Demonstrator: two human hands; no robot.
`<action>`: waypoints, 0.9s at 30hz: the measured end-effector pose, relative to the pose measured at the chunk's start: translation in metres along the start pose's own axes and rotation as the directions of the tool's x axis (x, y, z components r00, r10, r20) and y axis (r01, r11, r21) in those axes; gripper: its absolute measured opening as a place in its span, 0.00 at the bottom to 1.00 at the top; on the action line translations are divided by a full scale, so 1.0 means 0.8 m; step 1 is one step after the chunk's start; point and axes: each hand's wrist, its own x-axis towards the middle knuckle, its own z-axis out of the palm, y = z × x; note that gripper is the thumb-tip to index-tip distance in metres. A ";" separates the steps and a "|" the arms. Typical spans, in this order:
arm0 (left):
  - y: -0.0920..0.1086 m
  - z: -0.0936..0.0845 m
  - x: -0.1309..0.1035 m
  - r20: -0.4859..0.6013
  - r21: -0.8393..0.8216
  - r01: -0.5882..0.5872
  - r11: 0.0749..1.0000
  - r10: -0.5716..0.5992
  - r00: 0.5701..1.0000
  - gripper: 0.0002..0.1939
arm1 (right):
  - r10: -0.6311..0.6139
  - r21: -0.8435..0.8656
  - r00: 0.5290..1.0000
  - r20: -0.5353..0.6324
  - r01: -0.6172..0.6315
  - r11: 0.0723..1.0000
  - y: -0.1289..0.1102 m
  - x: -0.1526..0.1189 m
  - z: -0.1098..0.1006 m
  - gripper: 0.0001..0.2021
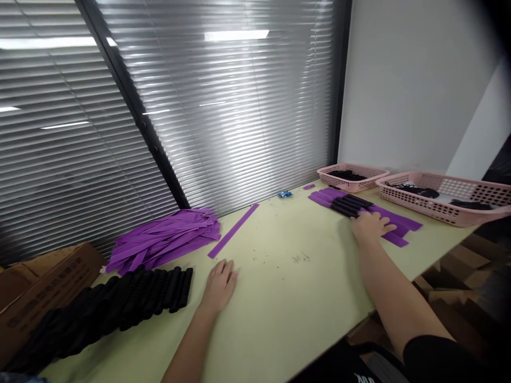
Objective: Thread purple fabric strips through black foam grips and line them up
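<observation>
My left hand (219, 285) lies flat on the table, fingers stretched out, with nothing in it. Just beyond its fingertips is a single purple strip (235, 230). To its left stretches a long row of black ribbed tubes (159, 290). Over at the right, my right hand (372, 227) rests with spread fingers on a group of purple strips (395, 219), touching them. Black ribbed sleeves (346, 205) sit around the middle of those strips, side by side. The palm's underside is hidden.
A heap of loose purple strips (171, 238) lies by the window blinds. Pink baskets (447, 210) with black items stand at the right. A small blue packet (285, 194) is at the table's back edge. Cardboard boxes (48, 282) stand at the left and below the right edge.
</observation>
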 end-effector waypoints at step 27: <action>-0.023 -0.022 0.005 -0.037 0.045 0.115 0.992 -0.113 0.993 0.26 | -0.578 0.214 0.815 -0.037 0.572 0.792 -0.093 -0.102 -0.017 0.19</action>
